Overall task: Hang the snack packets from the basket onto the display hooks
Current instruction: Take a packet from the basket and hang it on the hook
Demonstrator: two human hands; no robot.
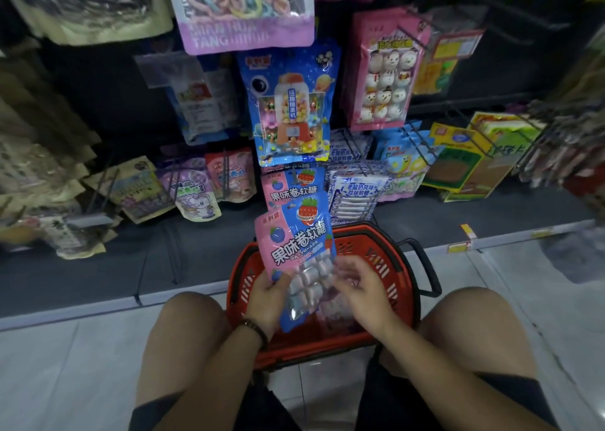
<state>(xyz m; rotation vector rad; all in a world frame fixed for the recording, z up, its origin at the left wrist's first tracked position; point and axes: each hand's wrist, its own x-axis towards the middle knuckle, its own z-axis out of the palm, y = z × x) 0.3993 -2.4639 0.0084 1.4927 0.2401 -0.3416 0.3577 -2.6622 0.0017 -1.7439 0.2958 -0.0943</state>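
Snack packet (296, 250): standing upright over the basket (357, 247), left hand (266, 299) fingers pinching its lower left edge, right hand (363, 294) fingers curling at the lower right, grip unclear; top end pointing toward the hung packet (289, 185) just above.

Dim, even light leaves the shelving (98, 103) dark while the pale floor (49, 365) shows brighter. The wide lens bends the frame's edges, where hanging packets (82, 11) smear into blur; the central packet (296, 244) is sharpest, its clear window faintly glaring.
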